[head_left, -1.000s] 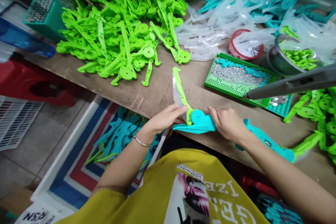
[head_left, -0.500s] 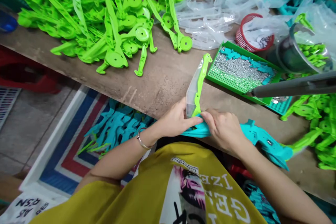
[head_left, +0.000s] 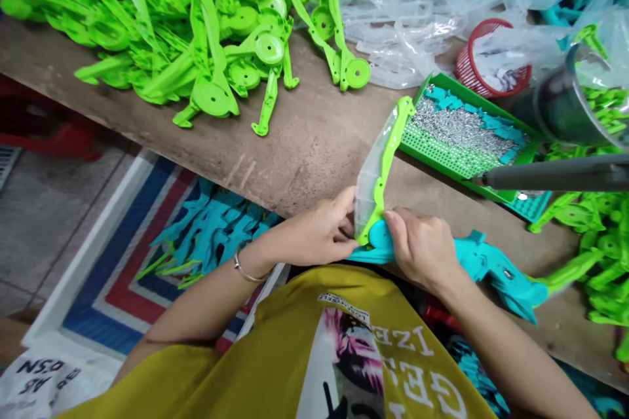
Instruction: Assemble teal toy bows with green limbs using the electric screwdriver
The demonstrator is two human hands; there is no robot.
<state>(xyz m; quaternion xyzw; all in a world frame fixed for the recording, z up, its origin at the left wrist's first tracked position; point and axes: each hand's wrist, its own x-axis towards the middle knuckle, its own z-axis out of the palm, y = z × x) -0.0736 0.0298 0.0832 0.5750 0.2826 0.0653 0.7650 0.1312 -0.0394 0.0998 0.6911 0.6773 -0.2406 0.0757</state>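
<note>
Hands (head_left: 319, 229) (head_left: 425, 245) on a green and turquoise part (head_left: 379, 196)

The shirt (head_left: 285, 350) is mustard, the bangle (head_left: 240, 269) silver

1. Single head-worn cam, looking out over the wearer's yellow shirt (head_left: 275, 347), forward and steeply down.
2. Reference: green tray (head_left: 439, 147). Frame centre lands left of it, on the bench (head_left: 304, 157).
3. Near view. Left hand (head_left: 317, 229) and right hand (head_left: 425, 249) sit on the wearer's side of the tray, closer to the lens.
4. Rolled: bench edge cuts diagonally.
5. Wide: floor (head_left: 63, 222) well left of tray, metal bowl (head_left: 560, 105) right. Depth beyond tray hard to judge.
</note>
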